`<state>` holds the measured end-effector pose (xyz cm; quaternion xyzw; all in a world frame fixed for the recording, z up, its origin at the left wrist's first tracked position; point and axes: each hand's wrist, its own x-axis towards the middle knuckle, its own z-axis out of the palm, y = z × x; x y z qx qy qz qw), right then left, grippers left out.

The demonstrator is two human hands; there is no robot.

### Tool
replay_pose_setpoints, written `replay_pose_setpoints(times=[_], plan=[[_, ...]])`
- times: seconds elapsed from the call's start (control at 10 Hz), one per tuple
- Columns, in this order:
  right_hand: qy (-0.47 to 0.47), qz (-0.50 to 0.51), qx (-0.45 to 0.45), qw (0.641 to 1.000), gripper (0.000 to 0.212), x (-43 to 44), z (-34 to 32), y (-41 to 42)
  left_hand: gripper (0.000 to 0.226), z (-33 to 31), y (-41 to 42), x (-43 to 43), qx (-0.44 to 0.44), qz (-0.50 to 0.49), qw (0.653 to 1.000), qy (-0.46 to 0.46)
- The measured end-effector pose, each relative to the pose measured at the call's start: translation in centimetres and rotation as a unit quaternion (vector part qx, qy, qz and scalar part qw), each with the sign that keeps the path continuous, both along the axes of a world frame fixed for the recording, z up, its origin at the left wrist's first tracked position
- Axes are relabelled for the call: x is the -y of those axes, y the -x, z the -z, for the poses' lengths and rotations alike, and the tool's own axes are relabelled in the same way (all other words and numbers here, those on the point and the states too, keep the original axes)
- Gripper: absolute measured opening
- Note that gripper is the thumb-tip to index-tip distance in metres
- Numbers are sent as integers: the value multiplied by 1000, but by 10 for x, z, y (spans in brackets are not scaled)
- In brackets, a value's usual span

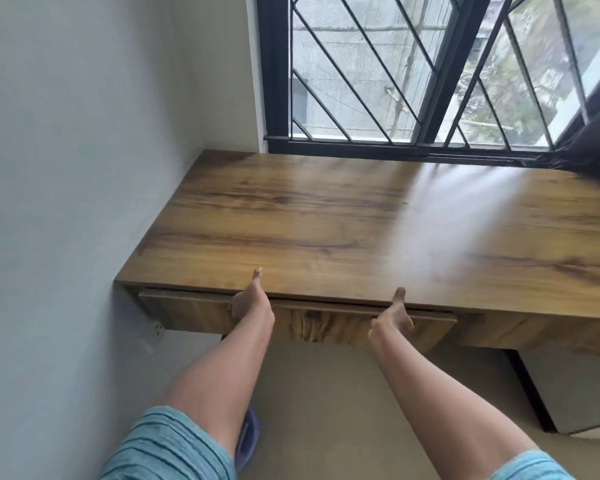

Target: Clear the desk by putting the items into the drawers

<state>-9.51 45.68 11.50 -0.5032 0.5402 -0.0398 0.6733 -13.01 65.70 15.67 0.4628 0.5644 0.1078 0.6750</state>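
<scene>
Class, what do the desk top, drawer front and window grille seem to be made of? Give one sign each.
Desk top: wood-look board, perhaps laminate; brown grain, soft sheen. Drawer front: same grained board, matt. Window grille: likely dark painted metal; thin straight bars.
</scene>
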Motion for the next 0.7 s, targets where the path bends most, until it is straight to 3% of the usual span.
replay_pose_setpoints(times=[0.2, 0.4, 0.6, 0.7], plan=[[16, -48, -31, 998, 65, -1, -16, -3, 86, 7, -17, 7, -68, -38, 997, -18], [16, -120, -18, 992, 62, 3, -24, 0, 86, 8, -15, 9, -75, -11, 996, -43], [65, -270, -24, 960, 51, 24, -19, 7, 56, 21, 10, -4, -48, 96, 991, -85], [118, -317, -20, 941, 46, 31, -31, 22, 47, 14, 19, 3, -40, 99, 991, -81]])
